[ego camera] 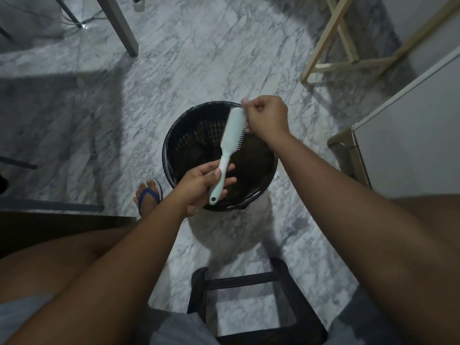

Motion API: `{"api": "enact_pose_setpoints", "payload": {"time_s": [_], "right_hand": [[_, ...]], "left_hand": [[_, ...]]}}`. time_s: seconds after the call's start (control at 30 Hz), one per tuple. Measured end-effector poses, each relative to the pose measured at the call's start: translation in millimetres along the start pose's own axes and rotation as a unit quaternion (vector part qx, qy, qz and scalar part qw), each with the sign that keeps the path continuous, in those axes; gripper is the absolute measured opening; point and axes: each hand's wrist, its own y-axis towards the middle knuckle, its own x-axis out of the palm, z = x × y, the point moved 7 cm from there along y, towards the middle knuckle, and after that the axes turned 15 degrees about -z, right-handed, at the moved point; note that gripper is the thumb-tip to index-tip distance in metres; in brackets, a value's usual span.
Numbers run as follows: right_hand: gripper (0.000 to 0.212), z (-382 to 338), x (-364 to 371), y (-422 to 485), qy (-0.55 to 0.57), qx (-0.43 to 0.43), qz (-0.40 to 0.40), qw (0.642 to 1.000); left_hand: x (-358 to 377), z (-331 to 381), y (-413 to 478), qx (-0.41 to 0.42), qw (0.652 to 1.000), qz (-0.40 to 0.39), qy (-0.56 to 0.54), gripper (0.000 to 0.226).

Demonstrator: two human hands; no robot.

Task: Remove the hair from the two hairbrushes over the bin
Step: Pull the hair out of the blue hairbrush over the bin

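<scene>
1. The left hand [199, 186] has its grip wrapped round the handle of a pale mint hairbrush [227, 150].
2. The hairbrush is held above the open black bin [174, 143], slanting up and away, bristles facing right.
3. The right hand [266, 115] sits at the brush's far tip, fingers pinched together against the bristles; any hair between them is too fine to make out.
4. The bin stands on the marble floor [224, 58].
</scene>
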Motion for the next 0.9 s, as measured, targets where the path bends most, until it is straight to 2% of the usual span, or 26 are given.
{"api": "enact_pose_setpoints", "payload": {"time_s": [0.07,0.13,0.2,0.3,0.37,0.5,0.6,0.77,0.8,0.87,0.9], "right_hand": [[0.025,11.5,3.4,-2.7,0.152,0.033,-0.017,0.988],[0.020,15.8,12.9,-9.3,0.186,0.040,-0.078,0.979],[0.018,16.9,24.4,-18.0,0.146,0.026,-0.168,0.975],[0.048,14.4,29.2,-25.1,0.016,-0.010,-0.226,0.974],[0.045,7.3,26.7,-23.6,-0.053,-0.040,-0.210,0.975],[0.010,1.1,29.6,-21.2,-0.092,-0.044,-0.207,0.973],[0.015,6.7,31.0,-20.9,-0.071,-0.005,-0.175,0.982],[0.024,5.8,22.2,-23.1,-0.013,0.005,-0.034,0.999],[0.035,0.8,23.5,-22.5,-0.050,-0.016,-0.036,0.998],[0.076,-6.8,30.8,-21.0,-0.148,-0.041,-0.074,0.985],[0.088,-9.2,32.2,-21.0,-0.186,-0.040,-0.083,0.978]], "left_hand": [[1.0,2.0,1.1,0.010,1.000,0.005,-0.029,0.027],[0.2,3.5,1.9,0.015,0.999,0.018,-0.049,0.026],[-1.1,4.5,1.8,0.013,0.998,0.028,-0.056,0.027],[0.2,4.1,1.2,0.005,0.998,0.025,-0.056,0.029],[2.5,3.2,1.0,0.002,0.998,0.017,-0.065,0.028],[3.1,5.7,1.0,0.010,0.996,0.008,-0.091,0.030],[6.7,11.3,3.9,0.020,0.995,0.006,-0.101,0.028],[16.0,14.7,11.0,0.024,0.996,0.019,-0.085,0.030],[15.8,13.7,11.0,0.023,0.997,0.027,-0.073,0.029],[14.9,11.2,9.5,0.017,0.998,0.038,-0.038,0.027],[14.5,9.7,8.4,0.014,0.999,0.041,-0.019,0.027]]}}
